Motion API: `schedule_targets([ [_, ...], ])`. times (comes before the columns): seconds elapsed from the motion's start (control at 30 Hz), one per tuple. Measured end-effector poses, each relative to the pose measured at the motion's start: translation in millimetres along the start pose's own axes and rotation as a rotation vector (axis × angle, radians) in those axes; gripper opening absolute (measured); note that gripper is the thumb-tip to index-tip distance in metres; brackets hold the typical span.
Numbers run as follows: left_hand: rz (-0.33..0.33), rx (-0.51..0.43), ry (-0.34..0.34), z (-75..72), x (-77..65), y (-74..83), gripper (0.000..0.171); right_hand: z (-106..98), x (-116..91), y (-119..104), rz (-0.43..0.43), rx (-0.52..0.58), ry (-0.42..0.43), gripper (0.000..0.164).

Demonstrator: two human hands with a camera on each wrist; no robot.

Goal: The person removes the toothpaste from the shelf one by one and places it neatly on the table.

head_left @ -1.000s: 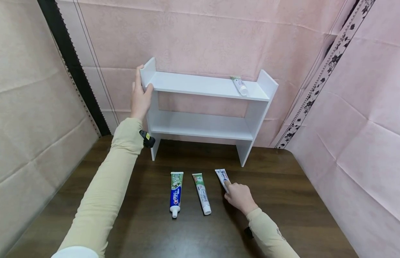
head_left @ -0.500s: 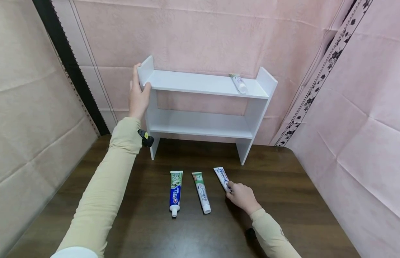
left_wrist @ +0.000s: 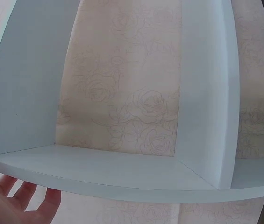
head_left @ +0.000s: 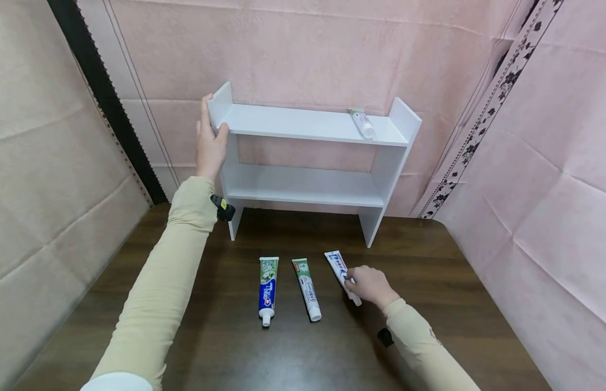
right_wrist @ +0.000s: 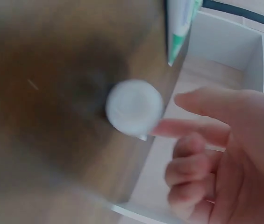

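A white two-tier shelf [head_left: 307,187] stands at the back of the dark wooden table [head_left: 224,347]. My left hand [head_left: 211,122] grips the top of its left side panel, thumb in front and fingers behind. From below, the left wrist view shows the shelf [left_wrist: 122,168] with the fingers [left_wrist: 19,205] under its edge. My right hand [head_left: 354,281] pinches a white-and-blue toothpaste tube [head_left: 338,263] lying on the table, near its cap end. Blurred in the right wrist view, the white cap [right_wrist: 134,107] sits by the fingertips [right_wrist: 169,126].
Two more tubes lie side by side left of the held one: a blue-and-green tube [head_left: 267,288] and a green-and-white tube [head_left: 306,288]. A small tube [head_left: 361,122] rests on the top board at the right. Pink cloth walls close in behind and right.
My right hand has closed its fingers on the white-and-blue tube, and its cap end now shows beside the hand. The left hand stays on the shelf panel.
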State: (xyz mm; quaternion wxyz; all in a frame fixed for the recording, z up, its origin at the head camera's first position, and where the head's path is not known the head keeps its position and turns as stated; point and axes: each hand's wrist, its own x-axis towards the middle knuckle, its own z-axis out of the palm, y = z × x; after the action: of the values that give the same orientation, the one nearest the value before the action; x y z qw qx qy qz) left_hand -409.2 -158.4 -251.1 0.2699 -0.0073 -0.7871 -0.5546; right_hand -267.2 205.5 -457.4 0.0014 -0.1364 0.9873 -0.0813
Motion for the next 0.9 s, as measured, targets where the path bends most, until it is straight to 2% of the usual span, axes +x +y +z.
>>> schedule_targets([
  [0.07,-0.005,0.004,-0.001,-0.1,0.2,-0.1,0.061,-10,5,2,-0.016,0.0,-0.009,0.017],
  [0.17,-0.008,-0.001,-0.003,-0.5,0.1,-0.4,0.061,-26,11,4,-0.045,0.001,0.064,0.019],
  [0.4,-0.003,-0.002,-0.01,-2.6,-0.7,-0.3,0.062,-86,27,-3,-0.075,-0.01,0.328,0.041],
  [0.53,0.002,0.002,-0.014,-3.2,-0.8,-0.4,0.061,-126,36,-16,-0.107,-0.005,0.504,0.046],
  [0.63,0.0,0.0,-0.018,-3.7,-1.0,-0.8,0.06,-155,42,-27,-0.133,-0.005,0.601,0.049],
  [0.77,0.004,0.005,-0.017,-4.0,-1.5,-1.0,0.06,-188,52,-37,-0.127,-0.024,0.664,0.053],
  [0.9,0.01,0.015,-0.016,-4.2,-2.7,-0.7,0.059,-210,65,-36,-0.074,-0.042,0.665,0.06],
])
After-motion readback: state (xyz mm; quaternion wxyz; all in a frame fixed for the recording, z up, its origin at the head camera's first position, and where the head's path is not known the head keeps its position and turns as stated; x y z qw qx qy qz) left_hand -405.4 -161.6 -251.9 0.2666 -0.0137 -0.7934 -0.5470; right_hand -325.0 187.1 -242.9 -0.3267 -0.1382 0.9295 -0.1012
